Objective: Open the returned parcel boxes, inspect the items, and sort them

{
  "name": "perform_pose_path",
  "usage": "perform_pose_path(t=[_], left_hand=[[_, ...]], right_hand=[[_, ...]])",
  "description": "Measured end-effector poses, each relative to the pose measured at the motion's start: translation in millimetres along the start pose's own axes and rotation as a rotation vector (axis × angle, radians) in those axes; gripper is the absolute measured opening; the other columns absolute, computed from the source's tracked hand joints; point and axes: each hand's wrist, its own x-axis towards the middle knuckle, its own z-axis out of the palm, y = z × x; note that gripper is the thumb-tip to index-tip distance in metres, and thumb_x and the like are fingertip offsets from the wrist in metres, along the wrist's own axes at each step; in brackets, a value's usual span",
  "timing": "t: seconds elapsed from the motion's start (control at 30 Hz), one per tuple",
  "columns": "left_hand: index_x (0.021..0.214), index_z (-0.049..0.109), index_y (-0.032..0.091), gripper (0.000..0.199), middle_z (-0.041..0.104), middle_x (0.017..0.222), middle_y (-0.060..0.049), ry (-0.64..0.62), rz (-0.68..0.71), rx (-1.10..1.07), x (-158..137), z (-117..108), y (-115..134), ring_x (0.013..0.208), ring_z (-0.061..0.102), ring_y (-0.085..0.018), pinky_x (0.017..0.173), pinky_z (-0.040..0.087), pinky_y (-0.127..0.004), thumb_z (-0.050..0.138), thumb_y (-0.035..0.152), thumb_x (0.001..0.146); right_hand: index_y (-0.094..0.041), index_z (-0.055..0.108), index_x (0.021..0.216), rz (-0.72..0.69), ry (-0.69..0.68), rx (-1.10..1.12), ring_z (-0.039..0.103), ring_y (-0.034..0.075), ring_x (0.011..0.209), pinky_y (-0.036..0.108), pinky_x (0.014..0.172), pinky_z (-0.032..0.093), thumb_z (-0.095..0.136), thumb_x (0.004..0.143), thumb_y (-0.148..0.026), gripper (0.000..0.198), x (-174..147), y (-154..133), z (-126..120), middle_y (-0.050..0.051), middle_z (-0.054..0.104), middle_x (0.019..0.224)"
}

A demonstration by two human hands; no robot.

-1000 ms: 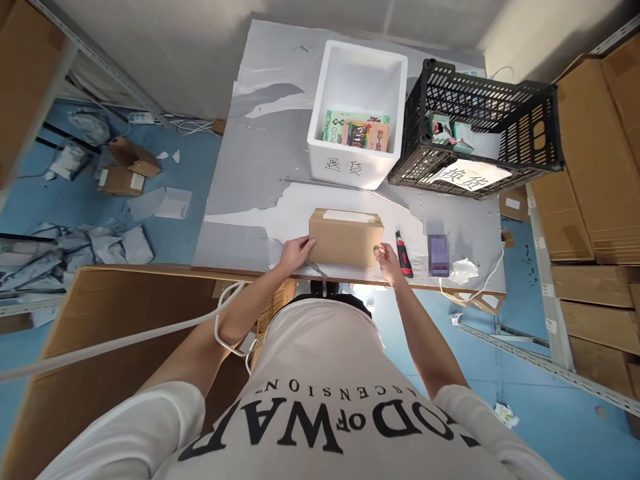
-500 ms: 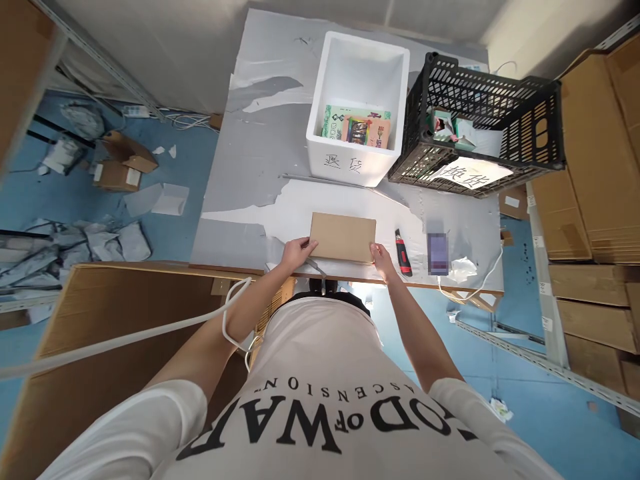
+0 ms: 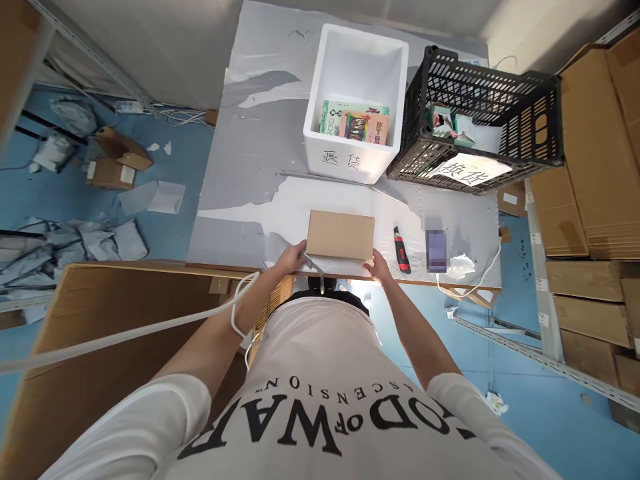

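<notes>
A flat brown cardboard box point(image 3: 341, 235) lies before me near the table's front edge. My left hand point(image 3: 292, 257) grips its lower left corner, the fingers partly hidden at the box's side. At the lower right corner, my right hand point(image 3: 377, 266) holds the box with thumb and fingers. A red and black box cutter point(image 3: 401, 251) rests on the table to the right of the box. Farther right is a phone point(image 3: 436, 251) with its screen blurred and a white cable plugged in.
Behind the box stand a white foam bin point(image 3: 333, 157) holding printed booklets or packets and a black plastic crate point(image 3: 520, 157) with small boxes. A large open carton point(image 3: 125, 320) is at my left. A white cable point(image 3: 150, 331) crosses my left arm. Stacked cartons point(image 3: 590, 287) line the right.
The view has shifted slightly. The box looks a little more tilted, with its front side showing more. Both hands have slid slightly lower around its corners.
</notes>
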Motion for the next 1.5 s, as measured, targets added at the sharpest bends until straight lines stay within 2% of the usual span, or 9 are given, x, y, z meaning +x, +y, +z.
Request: perform_pose_path(t=[0.3,0.47,0.63,0.83,1.03,1.2,1.33,1.43,1.5], left_hand=[[0.128,0.061,0.013,0.052,0.067,0.121,-0.010,0.159,0.174,-0.199,-19.5,-13.7,43.6,0.112,0.061,-0.024,0.096,0.046,-0.031,0.048,0.043,0.088],[0.107,0.072,0.011,0.053,0.073,0.085,-0.005,0.362,-0.001,-0.162,-19.1,-21.1,70.2,0.080,0.065,-0.020,0.075,0.048,-0.026,0.044,0.052,0.090],[0.093,0.074,0.014,0.049,0.071,0.075,-0.004,0.333,-0.106,-0.094,-15.7,-15.5,77.4,0.077,0.063,-0.020,0.070,0.046,-0.026,0.051,0.057,0.084],[0.099,0.073,0.015,0.049,0.072,0.078,-0.005,0.325,-0.125,-0.143,-19.5,-7.8,73.4,0.077,0.064,-0.021,0.069,0.046,-0.026,0.059,0.058,0.080],[0.109,0.070,0.016,0.053,0.073,0.088,-0.008,0.339,-0.134,-0.104,-17.9,-4.7,76.9,0.081,0.065,-0.023,0.075,0.047,-0.030,0.052,0.060,0.085],[0.136,0.052,0.012,0.066,0.062,0.129,-0.017,0.409,-0.063,-0.023,-27.2,0.6,74.8,0.116,0.059,-0.029,0.097,0.046,-0.038,0.045,0.058,0.091],[0.147,0.036,0.012,0.067,0.030,0.156,-0.020,0.436,0.293,0.213,-40.9,4.9,72.5,0.146,0.025,-0.031,0.116,0.028,-0.046,0.046,0.050,0.093],[0.146,0.040,0.014,0.056,0.037,0.153,-0.018,0.247,0.570,0.404,-39.5,10.0,72.5,0.147,0.023,-0.029,0.119,0.020,-0.050,0.042,0.038,0.096],[0.146,0.040,0.015,0.052,0.041,0.151,-0.017,0.175,0.639,0.461,-32.4,14.3,71.6,0.146,0.026,-0.027,0.118,0.022,-0.049,0.039,0.031,0.096]], right_hand=[[-0.024,0.052,0.116,-0.112,-0.025,0.146,0.054,0.022,0.119,0.039,0.098,0.045,0.059,0.075,-0.061,0.055,-21.1,-41.9,-16.6,0.009,0.059,0.126],[-0.022,0.050,0.093,-0.095,0.119,0.075,0.060,0.022,0.094,0.034,0.082,0.047,0.046,0.079,-0.072,0.052,-23.4,-70.7,-24.7,0.006,0.064,0.093],[-0.024,0.051,0.085,0.051,0.084,-0.023,0.058,0.019,0.087,0.033,0.080,0.047,0.041,0.081,-0.074,0.051,-12.4,-68.1,-16.4,0.003,0.063,0.089],[-0.024,0.054,0.092,0.054,0.065,0.010,0.060,0.019,0.093,0.034,0.087,0.047,0.036,0.085,-0.069,0.049,-9.9,-48.1,-18.7,0.005,0.065,0.102],[-0.017,0.051,0.124,0.258,0.461,-0.388,0.043,0.038,0.128,0.053,0.102,0.037,0.061,0.078,-0.046,0.056,2.8,-20.0,-56.7,0.021,0.047,0.136],[-0.015,0.042,0.137,0.415,0.279,-0.553,0.047,0.041,0.124,0.057,0.099,0.040,0.064,0.075,-0.026,0.067,13.0,-1.4,-78.9,0.025,0.048,0.132],[-0.012,0.035,0.143,0.252,0.329,-0.463,0.050,0.036,0.123,0.052,0.102,0.039,0.045,0.086,-0.029,0.060,9.8,-24.4,-87.0,0.023,0.050,0.132],[-0.014,0.030,0.147,-0.077,0.412,-0.375,0.045,0.031,0.129,0.048,0.107,0.036,0.031,0.093,-0.033,0.058,5.0,-72.4,-81.8,0.017,0.046,0.140],[-0.018,0.031,0.149,-0.337,0.240,-0.365,0.045,0.028,0.129,0.042,0.107,0.037,0.035,0.094,-0.038,0.059,3.6,-111.3,-68.6,0.012,0.046,0.142]])
